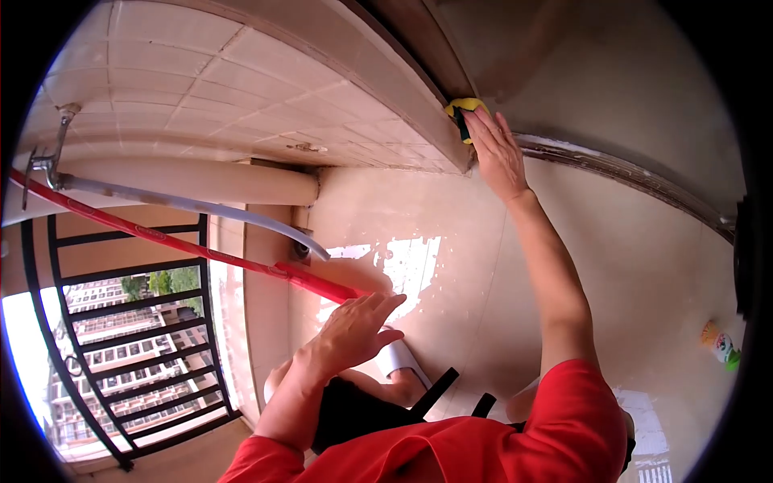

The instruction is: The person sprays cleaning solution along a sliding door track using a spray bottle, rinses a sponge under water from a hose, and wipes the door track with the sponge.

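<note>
My right hand (499,153) reaches forward, its fingers pressing a yellow and dark green sponge (465,109) against the corner of the door frame, at the end of the sliding track (612,165). Part of the sponge is hidden under the fingers. My left hand (354,332) is held above my bent legs, with its fingers stretched out and the thumb apart. It holds nothing that I can see. Just beyond it, a red pole (201,251) runs down from the upper left; its near end is partly behind the hand.
A metal tap (50,165) with a pale hose (201,208) is on the left, near a thick horizontal pipe (241,181). Black railings (137,350) stand below. The tiled floor (475,258) has wet, shiny patches. A bottle with a green cap (719,342) is at the right.
</note>
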Action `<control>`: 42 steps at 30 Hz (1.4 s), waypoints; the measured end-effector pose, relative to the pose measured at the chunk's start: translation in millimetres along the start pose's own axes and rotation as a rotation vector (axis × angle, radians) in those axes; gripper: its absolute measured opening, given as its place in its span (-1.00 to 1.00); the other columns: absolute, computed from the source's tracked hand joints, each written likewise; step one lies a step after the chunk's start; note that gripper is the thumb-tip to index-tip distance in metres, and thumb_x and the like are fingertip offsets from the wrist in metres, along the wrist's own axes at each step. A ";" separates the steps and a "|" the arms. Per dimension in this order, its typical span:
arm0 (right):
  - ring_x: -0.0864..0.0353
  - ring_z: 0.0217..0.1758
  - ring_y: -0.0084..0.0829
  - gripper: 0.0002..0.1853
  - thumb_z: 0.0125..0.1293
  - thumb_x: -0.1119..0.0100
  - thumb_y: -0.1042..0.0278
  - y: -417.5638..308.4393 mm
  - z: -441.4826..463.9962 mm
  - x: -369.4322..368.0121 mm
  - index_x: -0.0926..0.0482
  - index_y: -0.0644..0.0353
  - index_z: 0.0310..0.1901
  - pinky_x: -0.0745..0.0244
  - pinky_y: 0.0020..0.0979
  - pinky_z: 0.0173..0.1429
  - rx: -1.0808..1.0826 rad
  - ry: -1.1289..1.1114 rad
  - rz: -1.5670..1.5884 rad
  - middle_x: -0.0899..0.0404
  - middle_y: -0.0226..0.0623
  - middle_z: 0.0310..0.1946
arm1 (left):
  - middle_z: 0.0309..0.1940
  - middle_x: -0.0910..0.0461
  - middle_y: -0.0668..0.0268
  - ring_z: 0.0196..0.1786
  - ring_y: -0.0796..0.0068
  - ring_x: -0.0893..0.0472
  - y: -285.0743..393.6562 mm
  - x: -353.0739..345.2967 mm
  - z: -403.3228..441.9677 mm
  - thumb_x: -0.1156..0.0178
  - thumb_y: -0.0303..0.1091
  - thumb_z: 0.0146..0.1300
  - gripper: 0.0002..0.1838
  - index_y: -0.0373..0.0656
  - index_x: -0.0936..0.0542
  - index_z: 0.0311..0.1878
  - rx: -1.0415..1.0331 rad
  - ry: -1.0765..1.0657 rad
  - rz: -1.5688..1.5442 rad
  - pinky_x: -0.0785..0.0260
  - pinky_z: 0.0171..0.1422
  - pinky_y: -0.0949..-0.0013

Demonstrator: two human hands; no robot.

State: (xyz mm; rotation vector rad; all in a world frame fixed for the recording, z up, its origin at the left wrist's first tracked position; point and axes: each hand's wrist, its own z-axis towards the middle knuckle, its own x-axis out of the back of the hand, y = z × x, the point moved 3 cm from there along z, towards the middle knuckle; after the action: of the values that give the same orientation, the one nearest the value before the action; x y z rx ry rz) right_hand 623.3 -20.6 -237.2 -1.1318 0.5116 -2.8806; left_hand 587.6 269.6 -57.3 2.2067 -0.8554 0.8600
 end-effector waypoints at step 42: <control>-0.50 0.07 -0.23 -0.73 0.29 -0.03 0.46 7.8 -51.4 -1.8 -0.51 0.34 0.00 -0.41 -0.24 0.18 -0.560 0.073 0.342 -0.51 -0.28 0.07 | 0.06 -0.52 0.08 0.11 0.02 -0.51 5.2 -8.5 17.0 -0.27 -0.11 0.22 -0.43 -0.10 -0.40 0.24 -0.032 -0.030 0.010 -0.36 0.18 0.11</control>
State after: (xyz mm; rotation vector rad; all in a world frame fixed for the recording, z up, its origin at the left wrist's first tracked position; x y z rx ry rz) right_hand 589.6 -12.4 -276.0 -0.8563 1.4227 -2.5452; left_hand 584.7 257.1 -72.2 2.1950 -0.8894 0.8140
